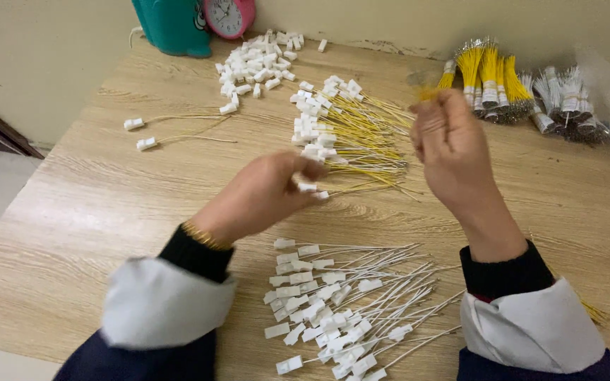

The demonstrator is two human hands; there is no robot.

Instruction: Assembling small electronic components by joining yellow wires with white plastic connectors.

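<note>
My left hand [266,190] hovers over the middle of the wooden table [86,204], fingers pinched on a small white plastic connector [308,188] at the near edge of a pile of yellow wires with white connectors [351,134]. My right hand [450,148] is raised to the right of that pile, back toward the camera, fingers closed on a yellow wire [428,92] that is blurred at its tip. Between my forearms, near the front edge, lies a pile of white wires with white connectors [337,310].
Loose white connectors [255,67] lie heaped at the back. Two single wired connectors [139,134] rest at the left. Bundles of yellow wires [488,81] and white wires [566,102] sit at the back right. A teal container [174,25] and pink clock [229,15] stand by the wall.
</note>
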